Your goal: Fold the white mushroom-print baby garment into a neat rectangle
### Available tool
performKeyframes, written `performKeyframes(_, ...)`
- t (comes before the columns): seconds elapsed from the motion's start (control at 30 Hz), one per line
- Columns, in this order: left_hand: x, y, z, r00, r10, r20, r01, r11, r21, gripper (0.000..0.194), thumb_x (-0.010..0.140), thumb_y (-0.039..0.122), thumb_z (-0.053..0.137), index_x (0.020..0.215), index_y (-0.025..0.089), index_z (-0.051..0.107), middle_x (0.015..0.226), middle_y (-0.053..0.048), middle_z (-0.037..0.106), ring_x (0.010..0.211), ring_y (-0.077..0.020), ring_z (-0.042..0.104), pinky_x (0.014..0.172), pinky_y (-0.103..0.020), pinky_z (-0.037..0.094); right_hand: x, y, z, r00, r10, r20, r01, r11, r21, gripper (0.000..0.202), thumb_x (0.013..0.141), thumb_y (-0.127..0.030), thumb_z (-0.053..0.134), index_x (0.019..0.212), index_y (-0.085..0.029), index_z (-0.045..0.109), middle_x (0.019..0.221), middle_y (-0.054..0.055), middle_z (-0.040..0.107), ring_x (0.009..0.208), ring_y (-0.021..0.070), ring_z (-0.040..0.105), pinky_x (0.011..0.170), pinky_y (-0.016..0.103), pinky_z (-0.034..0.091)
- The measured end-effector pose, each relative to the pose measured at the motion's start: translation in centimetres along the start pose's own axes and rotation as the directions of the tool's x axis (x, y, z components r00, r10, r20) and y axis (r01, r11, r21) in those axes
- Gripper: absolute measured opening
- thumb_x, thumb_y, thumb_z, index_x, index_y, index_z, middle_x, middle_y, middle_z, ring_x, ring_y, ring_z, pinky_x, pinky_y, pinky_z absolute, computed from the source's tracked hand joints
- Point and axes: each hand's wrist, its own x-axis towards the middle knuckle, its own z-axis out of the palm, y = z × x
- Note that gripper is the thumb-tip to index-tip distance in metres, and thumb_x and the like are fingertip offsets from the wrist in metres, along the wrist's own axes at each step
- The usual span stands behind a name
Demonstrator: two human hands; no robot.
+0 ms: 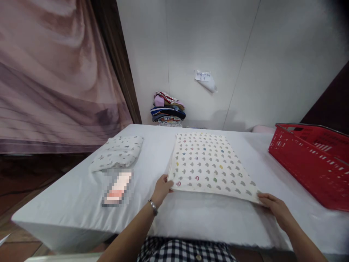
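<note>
A cream cloth (207, 160) printed with grey and coloured mushrooms lies spread as a rough rectangle on the white-covered table (152, 218). My left hand (163, 186) pinches its near left corner. At the near right corner, my right hand (269, 203) grips the edge between thumb and fingers. The near edge is drawn fairly straight between both hands and looks slightly raised, while the far part rests on the table. Fingertips under the cloth are hidden.
A folded white patterned cloth (121, 151) lies at the left, with a pixelated flat object (118, 189) in front of it. On the right stands a red plastic basket (308, 163). Stacked folded clothes (168, 109) are by the back wall. A pink curtain (54, 72) hangs at left.
</note>
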Motion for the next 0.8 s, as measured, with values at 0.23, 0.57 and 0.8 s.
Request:
performKeyframes(0.23, 0.9, -1.7, -0.4, 0.997, 0.071, -0.016, -0.058, 0.909, 0.412, 0.018, 0.070, 0.019, 0.052, 0.088, 0.018, 0.055, 0.069, -0.001, 0.062, 0.060, -0.0155, 0.059, 0.054, -0.024, 0.041, -0.1, 1.1, 0.3, 0.985, -0.174, -0.003, 0.154, 0.878, -0.452, 0.029, 0.056, -0.045, 0.059, 0.072, -0.023, 0.071, 0.061, 0.002, 0.065, 0.059, 0.0227, 0.059, 0.057, 0.034, 0.047)
performKeyframes(0.57, 0.0, -1.1, -0.6, 0.986, 0.168, -0.016, -0.121, 0.772, 0.624, 0.050, 0.076, 0.037, 0.057, 0.121, 0.018, 0.047, 0.097, -0.010, 0.066, 0.088, -0.0251, 0.061, 0.069, -0.030, 0.040, -1.7, 1.0, 2.6, 0.762, -0.599, 0.245, 0.580, 0.464, -0.669, 0.037, 0.080, -0.042, 0.045, 0.098, -0.019, 0.068, 0.120, 0.011, 0.057, 0.116, 0.0268, 0.048, 0.101, 0.043, 0.035)
performKeyframes(0.8, -1.4, -1.5, -0.3, 0.959, 0.282, 0.006, -0.238, 0.798, 0.553, 0.069, 0.069, 0.050, 0.066, 0.127, 0.019, 0.046, 0.122, -0.012, 0.056, 0.103, -0.0267, 0.057, 0.084, -0.033, 0.042, -4.8, -0.5, 8.1, 0.580, -0.579, 0.574, 0.803, 0.287, -0.522, 0.038, 0.085, -0.042, 0.049, 0.115, -0.022, 0.061, 0.129, 0.008, 0.053, 0.121, 0.0240, 0.044, 0.104, 0.042, 0.033)
